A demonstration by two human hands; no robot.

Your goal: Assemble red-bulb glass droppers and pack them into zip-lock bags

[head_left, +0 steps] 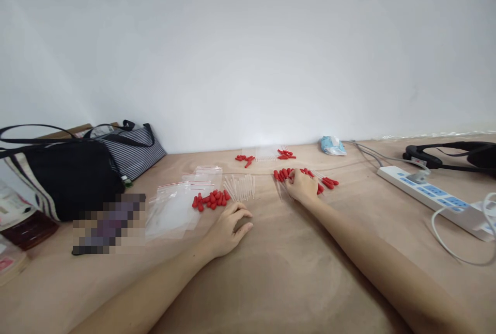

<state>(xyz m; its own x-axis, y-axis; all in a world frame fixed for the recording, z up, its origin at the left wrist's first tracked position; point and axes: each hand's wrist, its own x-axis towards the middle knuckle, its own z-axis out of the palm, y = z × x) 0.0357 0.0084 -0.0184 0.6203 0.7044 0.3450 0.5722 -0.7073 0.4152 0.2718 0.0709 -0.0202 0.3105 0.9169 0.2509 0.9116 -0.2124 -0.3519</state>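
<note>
My left hand [230,228] rests on the tabletop with its thumb and fingers apart, holding nothing. Just beyond it are a pile of loose red rubber bulbs [211,200] and a row of thin, pale dropper tubes [244,187]. My right hand [302,185] is closed, fingers down, among red-bulbed droppers [284,173]; its fingertips are hidden, so whatever they grip does not show. More of these droppers [329,183] lie to its right, bulbs toward me. Clear zip bags [174,210] overlap left of the loose bulbs.
Against the wall lie more red bulbs [245,159] and droppers [285,155]. A blue-white packet [332,146], a power strip [434,197] with cables and a black headset [426,156] are at right. Black [73,174] and striped [135,153] bags stand left, near a blurred-out dark object [110,223].
</note>
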